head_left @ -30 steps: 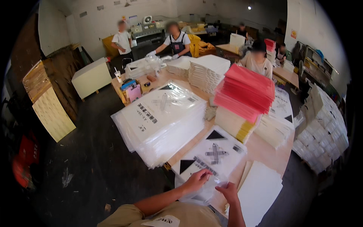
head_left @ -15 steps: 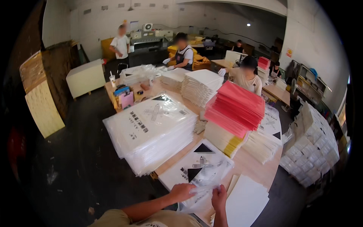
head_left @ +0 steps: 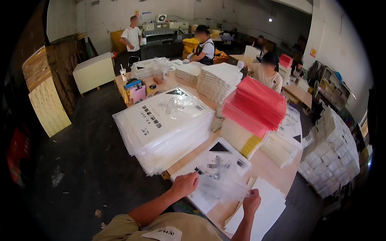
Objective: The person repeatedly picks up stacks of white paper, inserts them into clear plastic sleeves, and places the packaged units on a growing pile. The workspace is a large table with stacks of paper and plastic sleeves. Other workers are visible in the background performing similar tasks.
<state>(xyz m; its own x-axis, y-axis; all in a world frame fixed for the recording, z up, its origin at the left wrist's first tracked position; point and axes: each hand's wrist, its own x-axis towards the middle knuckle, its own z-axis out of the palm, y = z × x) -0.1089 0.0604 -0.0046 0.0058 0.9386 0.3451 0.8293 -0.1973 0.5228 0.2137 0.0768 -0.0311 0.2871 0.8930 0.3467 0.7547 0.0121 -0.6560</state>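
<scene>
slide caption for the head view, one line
Clear plastic between the left hand and right hand, over a printed white cover, with red sheets stacked beyond.

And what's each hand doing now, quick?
Left hand: closed, holding one side of the clear plastic.
Right hand: closed, pinching the other side of that plastic.

Pale wooden table (head_left: 275, 173), plastic-wrapped stack (head_left: 171, 124), printed sheet (head_left: 206, 160), white sheets (head_left: 266, 205), drink cup (head_left: 123, 74)
</scene>
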